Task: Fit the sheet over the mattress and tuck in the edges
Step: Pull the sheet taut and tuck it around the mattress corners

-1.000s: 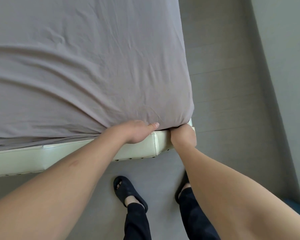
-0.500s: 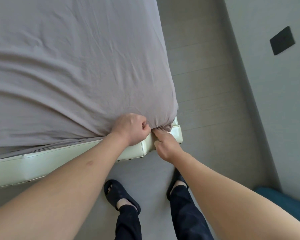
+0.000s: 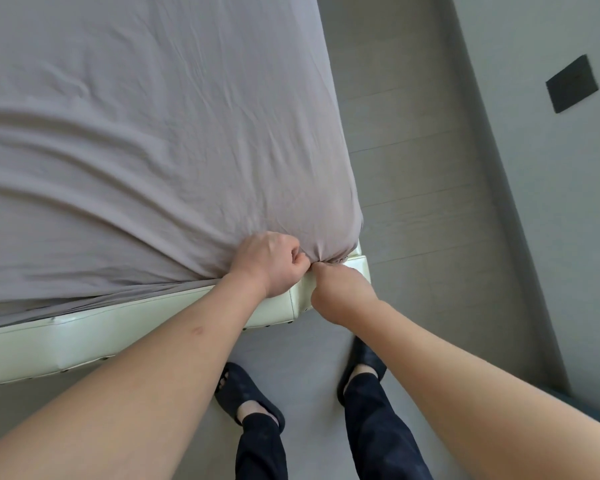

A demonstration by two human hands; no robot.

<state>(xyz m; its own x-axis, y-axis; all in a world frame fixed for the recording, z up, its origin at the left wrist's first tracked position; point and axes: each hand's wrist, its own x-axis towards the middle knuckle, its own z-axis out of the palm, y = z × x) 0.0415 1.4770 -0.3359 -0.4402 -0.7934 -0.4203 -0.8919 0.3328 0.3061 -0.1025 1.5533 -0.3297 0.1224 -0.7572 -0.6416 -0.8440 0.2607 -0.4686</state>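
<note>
Wrinkles are running across the grey-mauve sheet (image 3: 146,140), which is lying stretched over the mattress and covering everything of it that shows, from the left edge of the view to the bed's near right corner. Along the near edge the fabric is hanging slack in soft folds just above the pale cream padded bed frame (image 3: 94,332), whose stud-trimmed face is running from the lower left up toward that corner. The left hand (image 3: 269,263) is resting on the near edge of the mattress just left of the corner, its fingers curled tight into a fist around a gather of the sheet, with the knuckles pressing against the top of the frame. Immediately to its right, almost touching it, the right hand (image 3: 340,294) is reaching up in front of the frame's corner, fingertips pinched narrowly together on the bunched hem of the sheet where the cloth is puckering into a small knot of creases at the corner; whether that hem is lying under the mattress or outside it cannot be told. Below the hands, two feet in dark open slippers (image 3: 246,393) and dark trouser legs are standing on the grey floor (image 3: 420,188) close to the frame. Farther right, a grey wall (image 3: 541,209) is rising beside the floor, carrying a dark rectangular plate (image 3: 572,84).
</note>
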